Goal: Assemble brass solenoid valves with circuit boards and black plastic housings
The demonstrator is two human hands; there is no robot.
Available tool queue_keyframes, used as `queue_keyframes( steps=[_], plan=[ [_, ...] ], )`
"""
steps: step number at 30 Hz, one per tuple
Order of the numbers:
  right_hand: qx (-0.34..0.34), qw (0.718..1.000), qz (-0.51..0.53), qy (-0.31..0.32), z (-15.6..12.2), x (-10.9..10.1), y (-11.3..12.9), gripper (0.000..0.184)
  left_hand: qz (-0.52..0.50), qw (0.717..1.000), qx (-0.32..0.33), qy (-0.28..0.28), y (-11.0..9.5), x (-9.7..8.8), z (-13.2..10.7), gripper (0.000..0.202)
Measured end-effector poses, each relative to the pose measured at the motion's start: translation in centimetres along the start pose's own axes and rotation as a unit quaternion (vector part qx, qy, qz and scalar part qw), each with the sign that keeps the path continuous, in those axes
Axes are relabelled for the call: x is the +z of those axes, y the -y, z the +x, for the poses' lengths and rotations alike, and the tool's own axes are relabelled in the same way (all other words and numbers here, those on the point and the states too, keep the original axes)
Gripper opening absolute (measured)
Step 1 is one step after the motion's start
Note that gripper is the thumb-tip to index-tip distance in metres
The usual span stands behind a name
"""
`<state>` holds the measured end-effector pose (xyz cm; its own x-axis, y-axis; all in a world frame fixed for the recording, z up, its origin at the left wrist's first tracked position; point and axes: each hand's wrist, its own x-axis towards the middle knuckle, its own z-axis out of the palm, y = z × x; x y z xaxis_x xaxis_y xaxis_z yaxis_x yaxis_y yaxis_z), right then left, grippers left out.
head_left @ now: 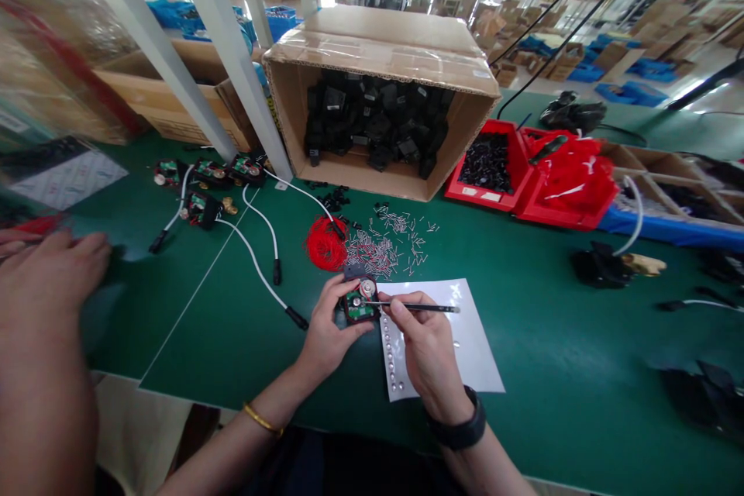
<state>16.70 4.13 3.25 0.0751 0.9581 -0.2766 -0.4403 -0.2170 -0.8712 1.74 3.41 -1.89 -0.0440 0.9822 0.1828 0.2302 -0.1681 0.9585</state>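
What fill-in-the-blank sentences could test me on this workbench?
1. The left hand holds a small module with a ____ circuit board.
2. The right hand, gripping a thin tool, rests over a ____ sheet.
3. The cardboard box lying on its side holds ____ parts.
4. The wire coil beside the metal pins is ____.
Missing words: green; white; black; red.

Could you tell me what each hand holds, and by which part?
Left hand grips the circuit-board unit by its edges; right hand pinches the thin black tool near its tip.
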Motion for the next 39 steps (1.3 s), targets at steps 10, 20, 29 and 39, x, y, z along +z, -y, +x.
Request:
queue_keyframes(
  steps=[10, 20, 29, 39],
  plan=[
    [0.0, 1.0, -0.002, -0.005, 0.0, 0.1, 0.0, 0.02, 0.018, 1.0, -0.007, 0.0, -0.2, 0.0, 0.0, 0.057],
    [-0.016, 1.0, -0.014, -0.009, 0.3, 0.4, 0.1, 0.02, 0.054, 0.998, 0.019, 0.004, -1.5, -0.1, 0.2, 0.056],
    [-0.029, 0.999, -0.044, 0.002, 0.8, 0.2, 0.2, 0.015, -0.023, 0.996, 0.087, -0.007, -0.6, 0.2, 0.2, 0.056],
    [-0.287, 0.925, -0.247, 0.028, -0.7, -0.2, 2.7, 0.01, 0.125, 0.978, 0.164, 0.006, -0.2, -0.8, 1.0, 0.037]
  ],
)
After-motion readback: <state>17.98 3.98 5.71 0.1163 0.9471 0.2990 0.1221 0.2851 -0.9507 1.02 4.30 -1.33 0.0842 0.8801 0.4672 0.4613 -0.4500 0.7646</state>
